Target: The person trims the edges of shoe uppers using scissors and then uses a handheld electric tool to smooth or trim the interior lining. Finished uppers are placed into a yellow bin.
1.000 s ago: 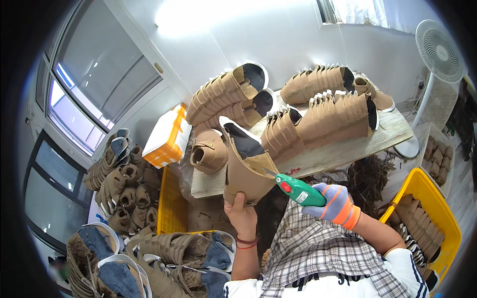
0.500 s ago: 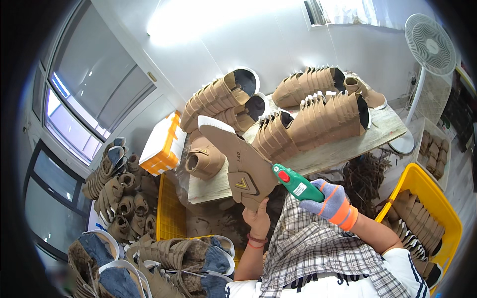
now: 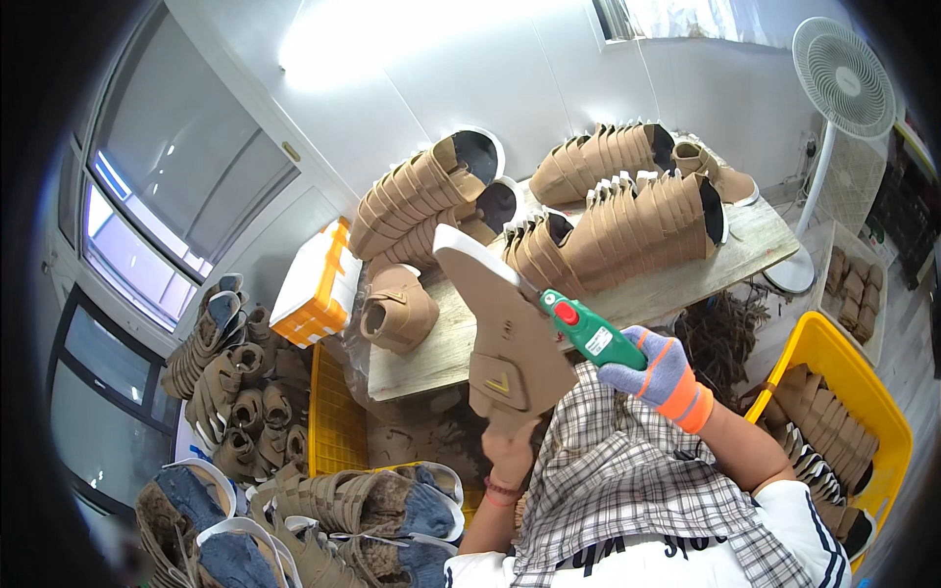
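Note:
My left hand (image 3: 509, 451) is closed on the lower end of a brown shoe upper (image 3: 502, 328), blurred a little by motion. The upper stands raised in front of me, its white-edged end pointing up and away and a yellow chevron on its lower flap. In a grey and orange glove, my right hand (image 3: 659, 377) grips a green handheld electric cutter (image 3: 600, 338) with a red button. The cutter's narrow tip meets the upper's right edge, near its middle; the exact contact is too small to make out.
On the wooden table (image 3: 421, 367) lie nested stacks of brown uppers (image 3: 637, 230) and a single upper (image 3: 399, 309). An orange and white box (image 3: 316, 284) stands left of it. Fleece-lined uppers (image 3: 377, 510) pile up lower left. At right are a yellow crate (image 3: 823, 343) and a fan (image 3: 845, 78).
The shoe upper has swung to the right and turned more upright in my left hand. The cutter has moved slightly right and sits farther up along the upper's edge.

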Demonstrator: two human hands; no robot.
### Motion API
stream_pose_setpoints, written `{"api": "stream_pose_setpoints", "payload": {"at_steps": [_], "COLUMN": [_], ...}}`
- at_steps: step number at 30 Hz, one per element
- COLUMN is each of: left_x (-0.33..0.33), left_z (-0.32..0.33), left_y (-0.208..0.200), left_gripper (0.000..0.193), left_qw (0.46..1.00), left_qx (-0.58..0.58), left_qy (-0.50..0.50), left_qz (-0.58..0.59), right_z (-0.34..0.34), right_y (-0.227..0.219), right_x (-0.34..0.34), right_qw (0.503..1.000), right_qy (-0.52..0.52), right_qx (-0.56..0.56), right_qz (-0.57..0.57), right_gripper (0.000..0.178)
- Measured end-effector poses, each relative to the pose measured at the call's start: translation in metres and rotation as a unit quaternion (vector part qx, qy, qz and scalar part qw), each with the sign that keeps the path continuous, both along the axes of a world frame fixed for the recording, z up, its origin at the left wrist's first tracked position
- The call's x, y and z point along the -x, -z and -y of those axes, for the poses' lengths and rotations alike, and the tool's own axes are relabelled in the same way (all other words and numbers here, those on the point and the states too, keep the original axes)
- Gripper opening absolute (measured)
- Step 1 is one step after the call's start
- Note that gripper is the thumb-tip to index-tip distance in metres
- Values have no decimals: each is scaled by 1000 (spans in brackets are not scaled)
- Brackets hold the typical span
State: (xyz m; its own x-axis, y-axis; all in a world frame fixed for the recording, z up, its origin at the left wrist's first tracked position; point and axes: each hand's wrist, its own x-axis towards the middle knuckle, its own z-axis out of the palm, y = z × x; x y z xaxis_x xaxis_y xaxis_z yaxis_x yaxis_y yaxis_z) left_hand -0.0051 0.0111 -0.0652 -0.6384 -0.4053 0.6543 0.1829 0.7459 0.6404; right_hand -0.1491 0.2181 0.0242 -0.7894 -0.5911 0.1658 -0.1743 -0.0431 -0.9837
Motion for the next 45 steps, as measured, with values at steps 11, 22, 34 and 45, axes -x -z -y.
{"api": "stream_pose_setpoints", "payload": {"at_steps": [11, 22, 34, 45], "left_x": [-38, -38, -27, -40], "left_z": [78, 92, 56, 46], "left_y": [-82, -64, -66, -97], "left_gripper": [32, 25, 28, 28], "left_qw": [634, 583, 650, 981], "left_qx": [-700, -744, -709, -170], "left_qy": [235, 256, 176, -98], "left_qz": [-231, -202, -208, -9], "right_z": [-27, -19, 3, 6], "right_y": [48, 51, 32, 14], "right_x": [17, 19, 0, -4], "right_qw": [919, 866, 895, 942], "right_qy": [17, -7, -25, -62], "right_qx": [-139, -141, -92, -71], "right_qz": [-369, -481, -437, -323], "right_gripper": [46, 51, 51, 43]}}
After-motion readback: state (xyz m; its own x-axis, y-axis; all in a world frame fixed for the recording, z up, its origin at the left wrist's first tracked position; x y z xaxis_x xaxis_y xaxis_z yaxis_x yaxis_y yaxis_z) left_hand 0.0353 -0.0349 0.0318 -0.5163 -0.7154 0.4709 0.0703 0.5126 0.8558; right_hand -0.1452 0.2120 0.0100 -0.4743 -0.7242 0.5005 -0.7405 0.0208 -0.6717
